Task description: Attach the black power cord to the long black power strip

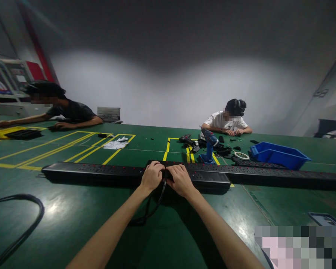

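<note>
Across the table in front of me lies a long black power strip with rows of sockets and small red dots. My left hand and my right hand meet over its middle, both with fingers curled. Between them a black cable comes out, pinched at its upper end by the fingers, and drops in a loop to the table. Exactly how the fingertips grip is partly hidden. A second long power strip runs off to the right behind the first one.
A blue cordless drill stands beyond the strips, near black parts and a tape roll. Right of it is a blue bin. Another cable curves at left. Two people sit across the green table.
</note>
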`<action>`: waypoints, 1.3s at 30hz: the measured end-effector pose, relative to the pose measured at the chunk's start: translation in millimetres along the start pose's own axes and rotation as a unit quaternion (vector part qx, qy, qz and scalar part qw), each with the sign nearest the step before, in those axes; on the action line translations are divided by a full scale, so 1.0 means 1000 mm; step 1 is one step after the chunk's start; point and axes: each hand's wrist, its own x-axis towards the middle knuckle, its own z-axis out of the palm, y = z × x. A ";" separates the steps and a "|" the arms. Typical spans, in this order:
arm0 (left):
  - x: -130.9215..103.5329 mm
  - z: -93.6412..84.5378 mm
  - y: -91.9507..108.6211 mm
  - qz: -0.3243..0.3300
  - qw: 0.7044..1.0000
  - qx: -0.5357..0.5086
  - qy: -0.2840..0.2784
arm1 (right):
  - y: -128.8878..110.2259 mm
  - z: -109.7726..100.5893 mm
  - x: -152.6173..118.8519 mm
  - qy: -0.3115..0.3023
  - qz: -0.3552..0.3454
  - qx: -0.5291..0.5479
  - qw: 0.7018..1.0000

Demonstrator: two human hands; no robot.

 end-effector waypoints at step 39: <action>-0.001 0.001 0.000 0.002 1.000 0.015 0.005 | 0.000 0.007 0.008 -0.045 0.116 0.075 0.989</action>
